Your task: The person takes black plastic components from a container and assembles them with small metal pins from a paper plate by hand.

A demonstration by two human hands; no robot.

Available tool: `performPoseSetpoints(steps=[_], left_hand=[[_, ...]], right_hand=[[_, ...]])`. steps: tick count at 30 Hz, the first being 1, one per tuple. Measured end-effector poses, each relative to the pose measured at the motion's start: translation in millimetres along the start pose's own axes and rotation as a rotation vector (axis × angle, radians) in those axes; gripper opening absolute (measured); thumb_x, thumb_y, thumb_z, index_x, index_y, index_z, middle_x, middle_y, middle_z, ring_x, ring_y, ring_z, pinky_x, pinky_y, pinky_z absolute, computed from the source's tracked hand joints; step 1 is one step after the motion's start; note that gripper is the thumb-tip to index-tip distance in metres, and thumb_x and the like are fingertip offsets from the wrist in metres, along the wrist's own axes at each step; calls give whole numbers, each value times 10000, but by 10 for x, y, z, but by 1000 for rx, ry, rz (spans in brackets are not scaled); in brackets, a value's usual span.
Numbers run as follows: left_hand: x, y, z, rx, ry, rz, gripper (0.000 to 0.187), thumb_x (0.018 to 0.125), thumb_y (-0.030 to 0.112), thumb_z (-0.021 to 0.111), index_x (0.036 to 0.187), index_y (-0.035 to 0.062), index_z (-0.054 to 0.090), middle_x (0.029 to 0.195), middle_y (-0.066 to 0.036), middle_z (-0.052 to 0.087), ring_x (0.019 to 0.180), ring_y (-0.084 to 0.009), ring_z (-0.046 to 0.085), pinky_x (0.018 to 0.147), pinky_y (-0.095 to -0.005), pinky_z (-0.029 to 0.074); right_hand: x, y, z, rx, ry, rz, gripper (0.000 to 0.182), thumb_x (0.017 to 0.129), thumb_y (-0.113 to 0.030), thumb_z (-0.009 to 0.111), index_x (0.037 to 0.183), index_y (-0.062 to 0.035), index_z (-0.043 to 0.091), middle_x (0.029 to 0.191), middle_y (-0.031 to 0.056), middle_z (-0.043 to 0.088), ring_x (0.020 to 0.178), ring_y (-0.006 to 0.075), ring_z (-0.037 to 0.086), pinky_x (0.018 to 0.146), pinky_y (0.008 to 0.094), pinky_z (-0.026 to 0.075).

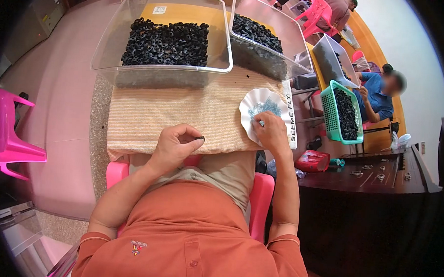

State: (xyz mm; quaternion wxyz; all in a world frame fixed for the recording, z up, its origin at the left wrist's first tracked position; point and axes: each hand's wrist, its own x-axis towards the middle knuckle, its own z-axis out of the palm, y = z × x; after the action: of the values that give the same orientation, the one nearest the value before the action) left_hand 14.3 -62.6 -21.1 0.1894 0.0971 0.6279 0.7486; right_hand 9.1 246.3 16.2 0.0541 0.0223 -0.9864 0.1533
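Between the thumb and forefinger of my left hand [174,147] is a small black part [200,138], held above the front of the striped cloth [153,113]. My right hand [272,133] reaches into a white wavy-rimmed dish [245,110], its fingertips pressed together among tiny bluish clear pieces [268,107]. Whether a piece sits in those fingers is too small to see. Behind the cloth stands a clear plastic bin [217,69] with many small black ring-like parts [166,44]. A second clear bin [297,65] beside it holds similar black parts.
To the right, a co-worker in a blue shirt [377,98] sits by a green basket [327,111] of black parts and a white bin [329,54]. A dark table [349,181] is at my right. A pink chair [11,134] stands at left.
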Motion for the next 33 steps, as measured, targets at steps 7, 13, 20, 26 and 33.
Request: performPoseSetpoints(steps=[7, 13, 20, 26, 33], left_hand=[[0, -16, 6, 5, 4, 26, 76, 893, 30, 732, 955, -3, 704, 848, -3, 705, 771, -50, 627, 681, -220, 506], [-9, 7, 12, 7, 15, 5, 87, 892, 37, 735, 963, -1, 702, 864, -6, 709, 782, -57, 635, 697, -223, 514], [-1, -34, 6, 14, 5, -4, 99, 890, 40, 743, 971, 2, 703, 876, -13, 715, 794, -63, 647, 710, -227, 527], [-3, -50, 11, 10, -2, -10, 106, 898, 38, 738, 989, -1, 701, 893, -20, 721, 815, -70, 657, 730, -234, 537], [-9, -46, 16, 5, -4, 0, 138, 905, 40, 732, 1030, -11, 704, 932, -28, 721, 852, -76, 658, 766, -240, 538]], right_hand=[[18, 11, 22, 34, 13, -15, 145, 840, -106, 696, 963, -31, 719, 982, 177, 712, 916, 381, 683, 833, 455, 529], [-5, 74, 60, 34, 31, -81, 154, 854, -54, 659, 996, -21, 705, 976, 200, 703, 918, 390, 681, 818, 454, 532], [-37, 83, 59, 87, 99, -139, 140, 880, -38, 637, 1012, -25, 682, 965, 195, 690, 902, 404, 671, 793, 462, 531], [-54, 114, 97, 94, 160, -147, 94, 921, -62, 634, 1002, -33, 672, 950, 193, 682, 878, 408, 668, 764, 466, 525], [-93, -51, 64, 306, 274, -43, 97, 928, -81, 688, 1001, -21, 664, 836, 171, 678, 715, 330, 665, 661, 399, 527]])
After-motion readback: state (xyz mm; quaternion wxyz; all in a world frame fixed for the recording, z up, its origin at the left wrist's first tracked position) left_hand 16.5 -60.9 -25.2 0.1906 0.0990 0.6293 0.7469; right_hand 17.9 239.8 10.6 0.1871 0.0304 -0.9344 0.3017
